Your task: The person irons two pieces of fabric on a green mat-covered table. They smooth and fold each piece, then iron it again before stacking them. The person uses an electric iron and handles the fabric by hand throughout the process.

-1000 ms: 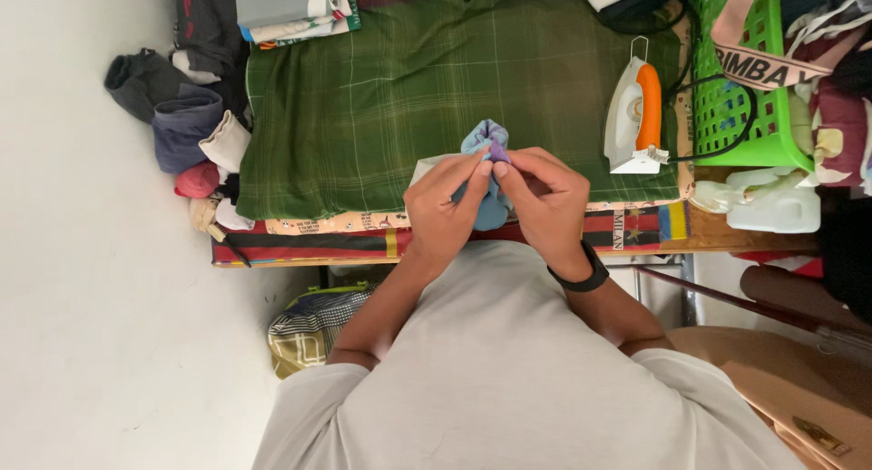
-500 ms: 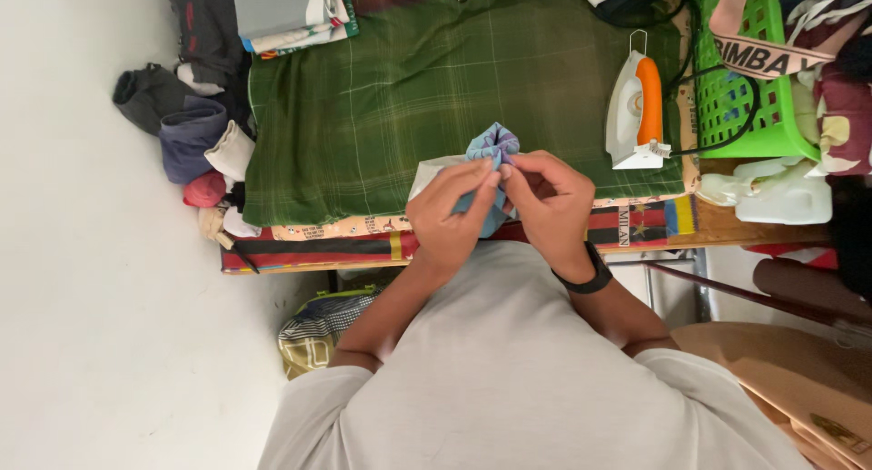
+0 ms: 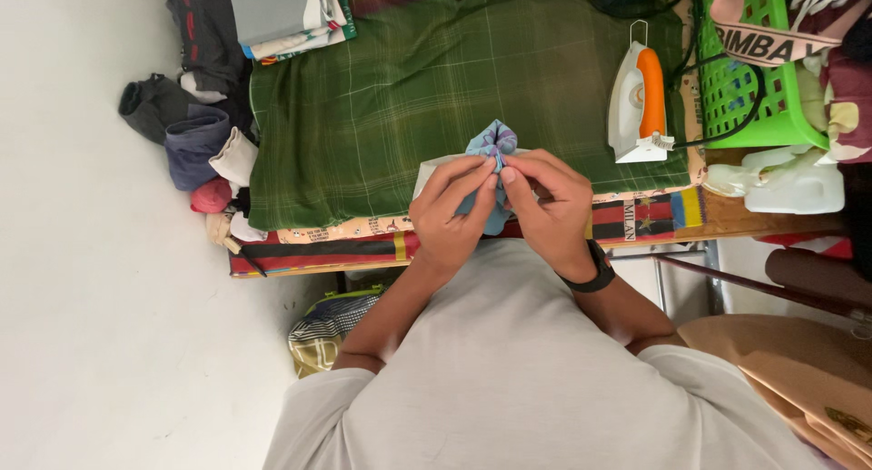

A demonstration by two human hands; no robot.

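Near the front edge of the tabletop (image 3: 727, 217), your left hand (image 3: 451, 214) and right hand (image 3: 545, 207) meet with their fingers (image 3: 479, 172) pinched shut on a bunched light-blue cloth (image 3: 491, 143), which sits between them above the near border of the green plaid blanket (image 3: 409, 89). Beyond your hands the blanket lies open up to the folded clothes (image 3: 286, 11) at its far left corner, while a white and orange iron (image 3: 639, 98) stands well apart on your right beside a green basket (image 3: 754, 98). Off the left edge rolled garments (image 3: 186, 134) hang by the white floor (image 3: 91, 297).
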